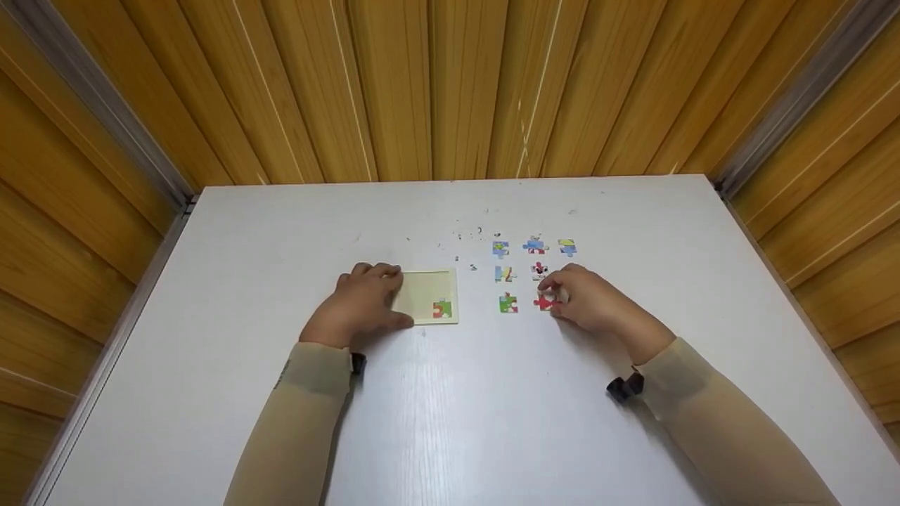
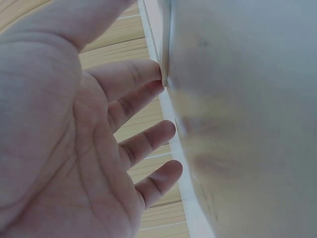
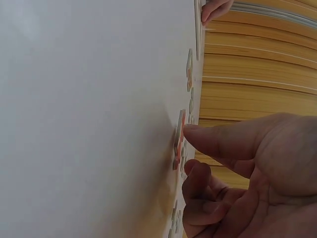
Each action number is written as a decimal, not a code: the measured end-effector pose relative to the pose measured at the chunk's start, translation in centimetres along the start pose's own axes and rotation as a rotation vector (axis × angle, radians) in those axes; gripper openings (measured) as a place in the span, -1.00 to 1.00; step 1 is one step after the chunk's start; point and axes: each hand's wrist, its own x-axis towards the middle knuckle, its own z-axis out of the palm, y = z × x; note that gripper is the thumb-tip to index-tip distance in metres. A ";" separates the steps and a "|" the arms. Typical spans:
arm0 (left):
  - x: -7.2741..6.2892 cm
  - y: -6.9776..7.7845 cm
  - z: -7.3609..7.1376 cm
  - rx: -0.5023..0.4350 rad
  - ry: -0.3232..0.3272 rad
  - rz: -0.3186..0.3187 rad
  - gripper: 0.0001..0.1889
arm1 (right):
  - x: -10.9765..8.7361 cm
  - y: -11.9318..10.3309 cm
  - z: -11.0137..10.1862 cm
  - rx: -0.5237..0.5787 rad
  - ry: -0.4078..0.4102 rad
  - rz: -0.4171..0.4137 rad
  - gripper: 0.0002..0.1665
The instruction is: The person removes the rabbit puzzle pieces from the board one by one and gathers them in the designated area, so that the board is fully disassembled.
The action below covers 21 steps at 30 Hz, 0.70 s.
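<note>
My left hand (image 1: 362, 302) holds a shallow square puzzle tray (image 1: 417, 288) by its left side, thumb at the near edge and fingers at the far edge. In the left wrist view, fingertips touch the corner of the tray (image 2: 166, 59). A green and red jigsaw piece (image 1: 442, 308) lies in the tray's near right corner. To the right, my right hand (image 1: 594, 299) pinches a red jigsaw piece (image 1: 544, 301) between thumb and fingers. The right wrist view shows the thumb against that red piece (image 3: 180, 134), which stands slightly tilted close over the table.
Other jigsaw pieces lie in rows right of the tray, among them a green one (image 1: 508, 303), a yellow and blue one (image 1: 504, 274) and a black and red one (image 1: 539, 270). Dark marks (image 1: 473, 267) dot the white table (image 1: 450, 407). Wood-patterned walls (image 1: 457, 91) enclose it.
</note>
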 end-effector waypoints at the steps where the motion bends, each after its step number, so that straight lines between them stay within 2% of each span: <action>1: 0.0 0.0 0.0 -0.001 0.001 -0.001 -0.05 | 0.0 -0.2 -0.1 0.005 0.000 -0.003 -0.54; 11: 0.1 0.1 0.3 -0.012 -0.006 -0.042 -0.04 | 0.6 -3.9 -0.1 0.069 0.017 -0.084 -0.50; 21: -0.1 0.4 0.1 -0.035 -0.006 -0.049 -0.04 | 2.4 -8.6 2.2 0.112 -0.029 -0.135 -0.51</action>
